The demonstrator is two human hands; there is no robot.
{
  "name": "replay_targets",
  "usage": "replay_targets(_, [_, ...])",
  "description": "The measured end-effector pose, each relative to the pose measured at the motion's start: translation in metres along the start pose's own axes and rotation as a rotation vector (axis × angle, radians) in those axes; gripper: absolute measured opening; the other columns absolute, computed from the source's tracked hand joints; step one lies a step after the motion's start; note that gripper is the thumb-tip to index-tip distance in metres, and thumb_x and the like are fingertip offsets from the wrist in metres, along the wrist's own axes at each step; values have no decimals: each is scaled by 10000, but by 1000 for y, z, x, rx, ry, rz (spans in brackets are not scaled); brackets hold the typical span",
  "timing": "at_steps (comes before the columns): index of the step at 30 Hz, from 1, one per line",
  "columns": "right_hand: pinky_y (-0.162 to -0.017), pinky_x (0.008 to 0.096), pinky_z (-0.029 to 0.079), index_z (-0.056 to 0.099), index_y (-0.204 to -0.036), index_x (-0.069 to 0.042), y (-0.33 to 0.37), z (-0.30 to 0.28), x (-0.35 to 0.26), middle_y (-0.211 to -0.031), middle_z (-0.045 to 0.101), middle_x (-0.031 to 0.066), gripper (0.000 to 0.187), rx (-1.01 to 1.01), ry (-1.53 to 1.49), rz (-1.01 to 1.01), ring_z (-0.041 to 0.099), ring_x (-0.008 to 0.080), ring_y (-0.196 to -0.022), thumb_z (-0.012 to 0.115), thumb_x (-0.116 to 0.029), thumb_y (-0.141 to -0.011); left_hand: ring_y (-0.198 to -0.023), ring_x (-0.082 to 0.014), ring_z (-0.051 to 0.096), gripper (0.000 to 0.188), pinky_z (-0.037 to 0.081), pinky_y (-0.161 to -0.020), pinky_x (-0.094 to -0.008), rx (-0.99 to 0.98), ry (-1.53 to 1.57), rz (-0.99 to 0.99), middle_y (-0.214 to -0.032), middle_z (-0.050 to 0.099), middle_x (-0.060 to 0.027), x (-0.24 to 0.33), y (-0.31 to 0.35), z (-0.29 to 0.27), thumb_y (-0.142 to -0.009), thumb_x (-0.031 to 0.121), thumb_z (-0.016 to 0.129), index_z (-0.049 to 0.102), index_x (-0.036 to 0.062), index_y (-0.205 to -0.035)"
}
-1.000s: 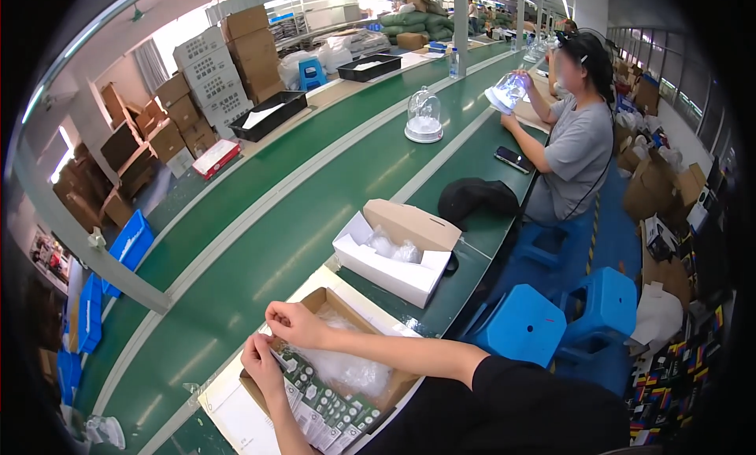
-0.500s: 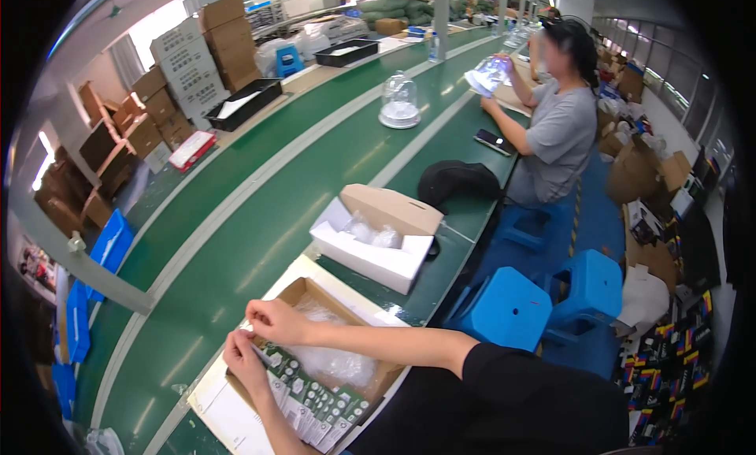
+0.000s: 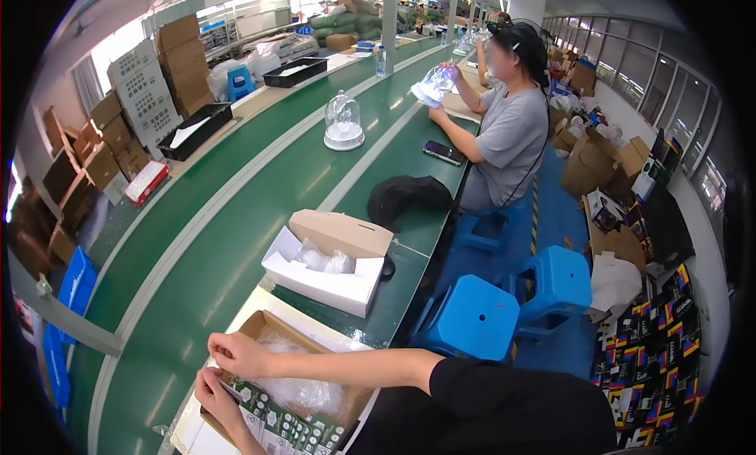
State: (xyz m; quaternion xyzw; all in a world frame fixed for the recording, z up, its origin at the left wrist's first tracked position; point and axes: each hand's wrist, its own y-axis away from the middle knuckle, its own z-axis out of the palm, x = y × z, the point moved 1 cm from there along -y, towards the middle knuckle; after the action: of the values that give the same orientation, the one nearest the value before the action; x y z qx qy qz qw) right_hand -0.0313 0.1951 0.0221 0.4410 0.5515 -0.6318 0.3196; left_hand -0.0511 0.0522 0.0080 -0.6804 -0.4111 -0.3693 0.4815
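My right hand (image 3: 238, 355) reaches across with its thumb and fingers pinched together. Close beside it, my left hand (image 3: 219, 398) is closed in a pinch too; whatever is between the fingers is too small to make out. Both hover at the far left corner of a shallow cardboard box (image 3: 250, 326). Inside the box lie crumpled clear plastic bags (image 3: 303, 382) and green-and-white printed sheets (image 3: 285, 425), the sheets nearest my left hand. Under the box, a pale board (image 3: 189, 433) rests on the green table.
An opened white carton (image 3: 319, 288) holding clear-wrapped pieces stands beyond, with a black cap-like item (image 3: 409, 196) behind it. Farther off are a clear dome (image 3: 343, 124), a phone (image 3: 443, 152) and a seated person (image 3: 512, 128) holding a lit dome (image 3: 435, 86). Blue stools (image 3: 472, 317) stand at right.
The whole view has shifted, so the table and boxes sit farther left and lower. My hands stay pinched near the same box corner. The seated person still holds the lit dome.
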Motion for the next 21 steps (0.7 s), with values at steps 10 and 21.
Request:
replay_targets(10, [-509, 327, 419, 516, -802, 5, 0, -1, -2, -612, 554, 106, 118, -21, 2, 28, 540, 201, -537, 554, -104, -829, -630, -82, 424, 332, 341, -582, -245, 1, 9, 1, -675, 516, -16, 8, 0, -1, -983, 187, 456, 509, -9, -721])
replay_targets(21, [-522, 312, 428, 513, -797, 4, 0, 0, -1, -616, 556, 105, 118, -21, -45, 10, 544, 181, -551, 542, -102, -840, -635, -84, 436, 346, 346, -583, -245, 1, 6, -22, -677, 522, -15, 7, -1, -2, -985, 210, 456, 517, -10, -725])
